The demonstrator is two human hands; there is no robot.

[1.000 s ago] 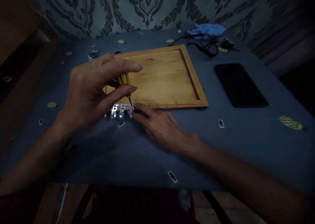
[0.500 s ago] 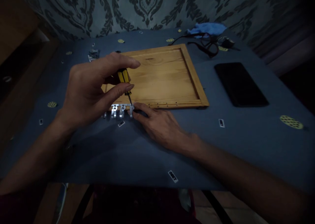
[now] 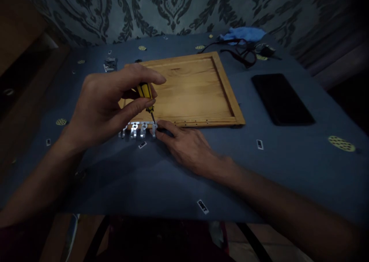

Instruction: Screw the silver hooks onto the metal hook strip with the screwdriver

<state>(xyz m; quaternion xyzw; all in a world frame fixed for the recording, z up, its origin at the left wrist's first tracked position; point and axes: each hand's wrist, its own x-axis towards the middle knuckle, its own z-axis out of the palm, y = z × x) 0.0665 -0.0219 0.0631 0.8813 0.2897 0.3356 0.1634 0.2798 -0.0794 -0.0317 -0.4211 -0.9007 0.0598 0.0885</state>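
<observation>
A wooden framed board (image 3: 196, 89) lies on the table, with several small holes along its near edge. Silvery metal hooks (image 3: 134, 130) stand in a row on the left part of that edge. My left hand (image 3: 106, 100) is closed around the yellow and black handle of a screwdriver (image 3: 145, 93). The tool leans slightly, its tip at the rightmost hook (image 3: 154, 130). My right hand (image 3: 187, 146) rests at the near edge, thumb and forefinger pinched on that same hook.
A pile of small metal pieces (image 3: 110, 64) sits at the back left. Eyeglasses (image 3: 245, 57), a blue cloth (image 3: 243, 34) and what look like keys (image 3: 264, 50) lie at the back right. A black phone-like slab (image 3: 282, 98) is right of the board.
The screwdriver handle has turned and shifted a little in my left hand, whose fingers have moved slightly. My right hand stays in place on the hook.
</observation>
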